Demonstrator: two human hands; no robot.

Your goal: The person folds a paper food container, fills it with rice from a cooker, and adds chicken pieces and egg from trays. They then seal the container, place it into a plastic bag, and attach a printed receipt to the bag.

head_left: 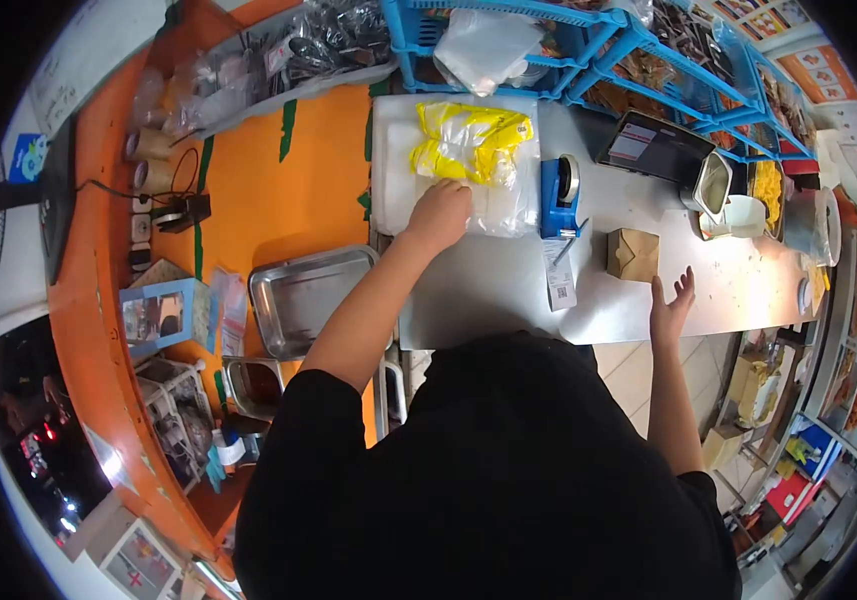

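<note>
My left hand is closed, its curled fingers at the lower edge of a clear plastic bag with yellow print. The bag lies on a stack of white and clear plastic bags; the fingertips are partly hidden. My right hand holds nothing, fingers apart, just below a small brown cardboard box. That box stands closed on the metal counter. Between my hands are a blue tape dispenser and a printed paper slip.
Blue plastic racks with packaged goods line the back. A dark screen and metal containers stand at the right. On the orange surface to the left are a metal tray and a blue-framed box.
</note>
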